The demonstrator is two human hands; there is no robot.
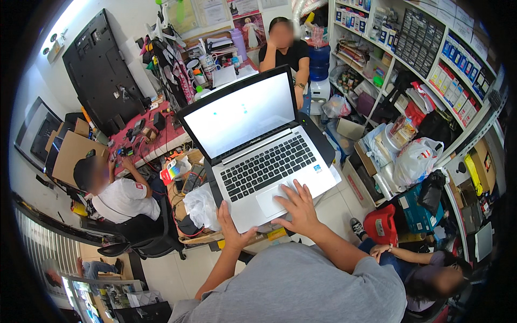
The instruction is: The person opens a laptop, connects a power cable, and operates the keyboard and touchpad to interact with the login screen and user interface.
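A silver laptop [267, 183] with black keys stands with its lid raised on a dark surface in front of me. Its screen [240, 114] is bright white with a few small blue marks. My left hand [233, 228] holds the near left corner, with fingers along the side and the thumb by the front edge. Over the touchpad [272, 201] my right hand [297, 210] is open, fingers spread, with fingertips on the pad and palm rest. The undersides of the left fingers are hidden.
Left of the laptop, a cluttered table holds a white plastic bag [202, 207]. One person [123, 194] sits at a red-covered bench; another [285, 51] sits beyond the laptop. A third person [431, 274] sits at lower right near a red container [381, 225]. Packed shelves [425, 40] line the right.
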